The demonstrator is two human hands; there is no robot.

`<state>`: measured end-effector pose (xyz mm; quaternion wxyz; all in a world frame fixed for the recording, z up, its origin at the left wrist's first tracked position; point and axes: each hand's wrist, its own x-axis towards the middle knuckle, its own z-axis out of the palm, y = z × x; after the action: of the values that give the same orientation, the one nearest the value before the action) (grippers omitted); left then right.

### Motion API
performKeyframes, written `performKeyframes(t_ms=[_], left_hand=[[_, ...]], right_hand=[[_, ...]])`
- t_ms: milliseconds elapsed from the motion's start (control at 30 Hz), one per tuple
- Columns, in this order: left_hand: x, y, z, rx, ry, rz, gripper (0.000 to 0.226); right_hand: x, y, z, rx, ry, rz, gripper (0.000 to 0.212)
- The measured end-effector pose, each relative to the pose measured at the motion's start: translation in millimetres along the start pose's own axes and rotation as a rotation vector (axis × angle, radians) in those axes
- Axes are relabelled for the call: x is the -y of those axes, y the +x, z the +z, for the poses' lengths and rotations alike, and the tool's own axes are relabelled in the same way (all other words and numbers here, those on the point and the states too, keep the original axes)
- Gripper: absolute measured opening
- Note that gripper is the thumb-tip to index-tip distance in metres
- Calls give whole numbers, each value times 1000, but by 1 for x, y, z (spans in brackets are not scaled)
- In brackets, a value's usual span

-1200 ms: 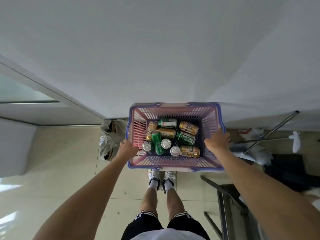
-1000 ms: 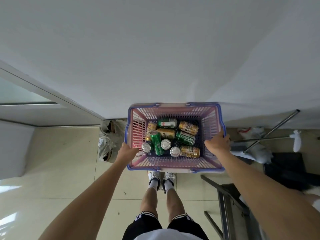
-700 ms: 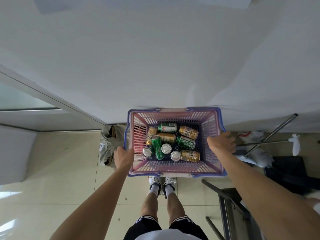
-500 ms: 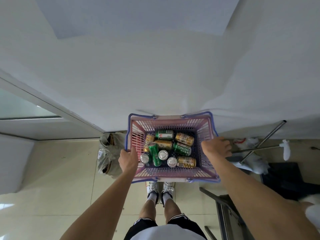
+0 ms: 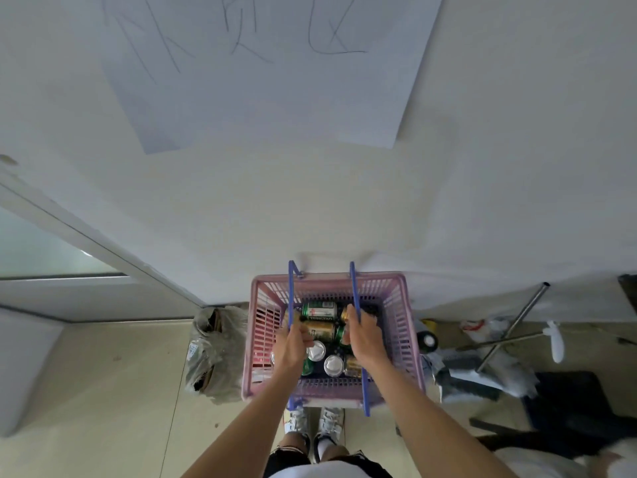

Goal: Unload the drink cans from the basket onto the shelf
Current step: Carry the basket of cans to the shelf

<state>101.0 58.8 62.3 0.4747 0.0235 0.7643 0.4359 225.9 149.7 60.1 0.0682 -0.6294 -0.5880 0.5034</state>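
Presently: pink slatted plastic basket (image 5: 406,326) above glossy tiled floor (image 5: 103,391), near white wall (image 5: 310,208). Inside: green and gold drink cans (image 5: 319,310), jumbled, some upright with round silver tops. Grip: left hand (image 5: 291,346) and right hand (image 5: 365,339), each curled round thin blue handle (image 5: 353,288).

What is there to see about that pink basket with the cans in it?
The basket is a pink, slatted plastic box. Its blue left handle, gripped by the left hand, and blue right handle, gripped by the right hand, stand up over the opening. Green and gold drink cans lie jumbled inside, some upright with silver tops showing. Its far rim is close to the white wall.
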Motion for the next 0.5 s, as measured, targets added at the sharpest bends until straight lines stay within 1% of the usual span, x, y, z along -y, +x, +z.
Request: performKeyframes(t_ms=[133,167,267,433,500], left_hand=[[-1,-7,11,261,119,7,53],[-2,-9,12,315,102,17,52],[-6,-16,14,445,59,21,54],[-8,-14,14,469,6,-85,54],[-11,-13,14,455,-61,-160,50]], right_hand=[[6,-7,18,202,288,138,63],[9,-7,22,247,319,160,65],[13,-9,32,331,377,209,61],[12,-14,41,330,451,251,53],[13,-14,44,319,460,273,55]])
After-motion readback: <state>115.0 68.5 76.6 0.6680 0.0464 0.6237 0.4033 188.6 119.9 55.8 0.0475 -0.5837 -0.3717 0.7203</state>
